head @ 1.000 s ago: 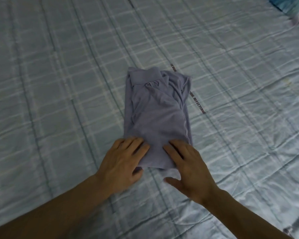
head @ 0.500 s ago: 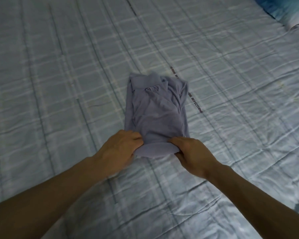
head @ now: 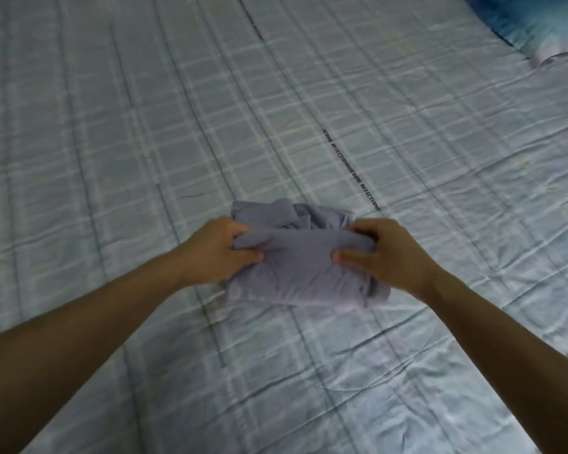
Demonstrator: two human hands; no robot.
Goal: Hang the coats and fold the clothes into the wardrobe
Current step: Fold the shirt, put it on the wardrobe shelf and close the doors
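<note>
We look down on a bed [head: 79,77] whose pale blue checked quilt [head: 440,178] is wrinkled all over, and near its middle lies a greyish-lilac shirt [head: 295,276], folded into a compact bundle. The left forearm [head: 79,342] and the right forearm [head: 505,335] reach in from the bottom corners and meet at the garment. The left hand [head: 217,253] grips the bundle's left end: its thumb [head: 251,256] lies on top of the cloth and its fingers [head: 240,228] curl over the far side of the upper fold, so that a thick layer of fabric is pinched between them. The right hand [head: 387,257] mirrors it on the right end, thumb pressed onto the top face and fingers hooked round the far edge of the same fold. Between the two hands the upper layer stretches as a smooth band, doubled over the lower part; behind it we make out a crumpled stretch that looks like the collar [head: 286,213]. The near edge of the shirt rests on the quilt; whether the far part is lifted clear we cannot tell. A line of dark printed lettering [head: 351,168] runs diagonally across the quilt just beyond the shirt, toward the right. In the top right corner we see the edge of a blue pillow [head: 538,24], well apart from the hands and the shirt
</note>
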